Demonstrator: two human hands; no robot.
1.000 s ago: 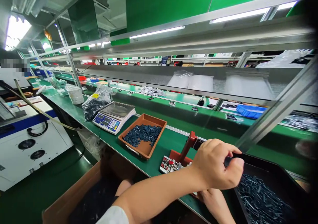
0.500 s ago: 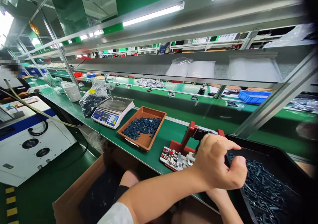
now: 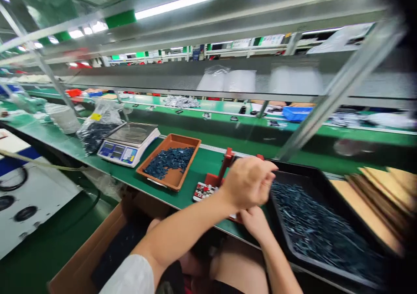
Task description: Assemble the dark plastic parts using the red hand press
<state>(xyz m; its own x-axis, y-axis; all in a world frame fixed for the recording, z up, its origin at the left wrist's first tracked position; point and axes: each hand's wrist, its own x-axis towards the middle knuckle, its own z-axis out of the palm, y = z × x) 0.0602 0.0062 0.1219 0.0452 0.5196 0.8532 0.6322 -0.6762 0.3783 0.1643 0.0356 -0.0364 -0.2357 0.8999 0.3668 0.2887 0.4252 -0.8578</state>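
left hand bunched at the black tray

my left hand [image 3: 249, 183] hangs just left of a black plastic tray [image 3: 312, 265] heaped with slim dark parts [image 3: 312, 224]; its fingers [image 3: 269, 172] are together, too blurred to tell if clamped on anything. my right hand [image 3: 256, 224] curls below it, beside a red metal jig [image 3: 208, 181] on the green bench [image 3: 208, 163].
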